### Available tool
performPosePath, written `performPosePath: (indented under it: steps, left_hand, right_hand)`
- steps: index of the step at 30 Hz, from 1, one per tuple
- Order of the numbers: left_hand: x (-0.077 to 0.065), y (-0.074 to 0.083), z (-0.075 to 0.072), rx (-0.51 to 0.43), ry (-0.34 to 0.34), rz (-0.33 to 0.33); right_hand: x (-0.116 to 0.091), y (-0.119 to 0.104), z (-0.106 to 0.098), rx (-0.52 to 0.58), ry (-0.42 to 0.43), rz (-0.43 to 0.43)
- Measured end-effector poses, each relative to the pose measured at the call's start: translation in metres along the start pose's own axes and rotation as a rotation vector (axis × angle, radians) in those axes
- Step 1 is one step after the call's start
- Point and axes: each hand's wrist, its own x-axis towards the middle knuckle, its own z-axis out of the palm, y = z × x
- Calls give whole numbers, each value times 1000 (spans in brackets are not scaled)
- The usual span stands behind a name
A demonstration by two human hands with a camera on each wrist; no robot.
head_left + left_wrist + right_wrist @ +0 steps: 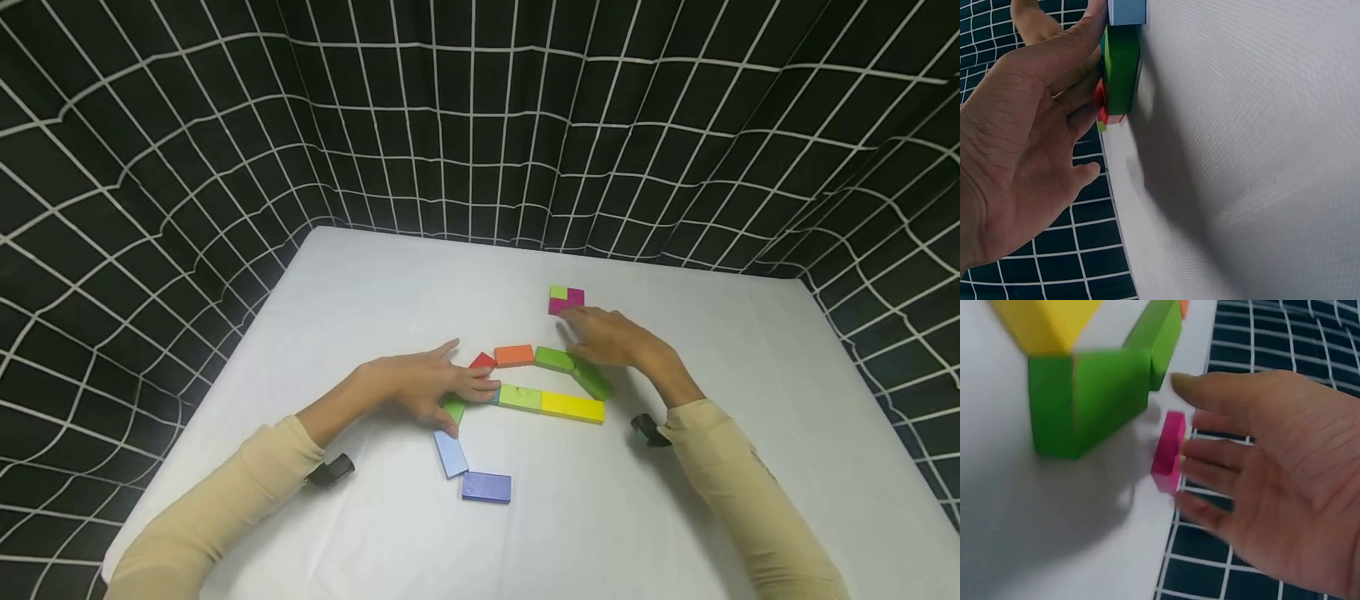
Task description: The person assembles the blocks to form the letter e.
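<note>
My left hand (420, 385) lies over the left part of a group of flat coloured blocks. Its thumb reaches the meeting of a green block (1121, 72) and a light blue block (451, 454), while its fingers extend across a red block (482, 362) and a mostly covered teal block. My right hand (611, 336) hovers with fingers extended beside a magenta and lime piece (574, 297), holding nothing. Below its palm are a green block (554, 359) and a darker green block (592, 379). An orange block (513, 356) lies between the red and green ones.
A pale green block (521, 397) and a yellow block (572, 407) form a row inside the curve. A purple-blue block (487, 487) lies nearest me. The white table (375, 533) is bordered by a black curtain (480, 125) with a white grid.
</note>
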Motion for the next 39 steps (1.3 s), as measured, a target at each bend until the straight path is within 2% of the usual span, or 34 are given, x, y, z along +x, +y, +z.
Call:
performPosePath:
  steps: [2, 6, 8, 14, 18, 24, 33, 36, 39]
  left_hand:
    - [1, 1, 2, 5, -2, 7]
    - [1, 3, 1, 20, -9, 2]
    - [1, 3, 0, 26, -8, -3]
    - [3, 3, 1, 27, -10, -11]
    - [2, 3, 0, 31, -7, -12]
    - [1, 3, 1, 21, -6, -32]
    - [2, 2, 0, 23, -8, -31]
    - [2, 1, 1, 21, -4, -32]
    - [2, 0, 1, 22, -4, -31]
  right_hand:
    - [-2, 9, 0, 23, -7, 16]
    - [-7, 21, -3, 33, 106, -6]
    - [-8, 27, -4, 5, 129, -4]
    - [-7, 41, 6, -53, 57, 68]
    - [-10, 42, 7, -47, 78, 82]
    - [-18, 33, -2, -45, 100, 100]
    - [-51, 3, -10, -65, 190, -32]
    - [-65, -15, -7, -48, 187, -109]
    - [-77, -34, 0, -56, 155, -235]
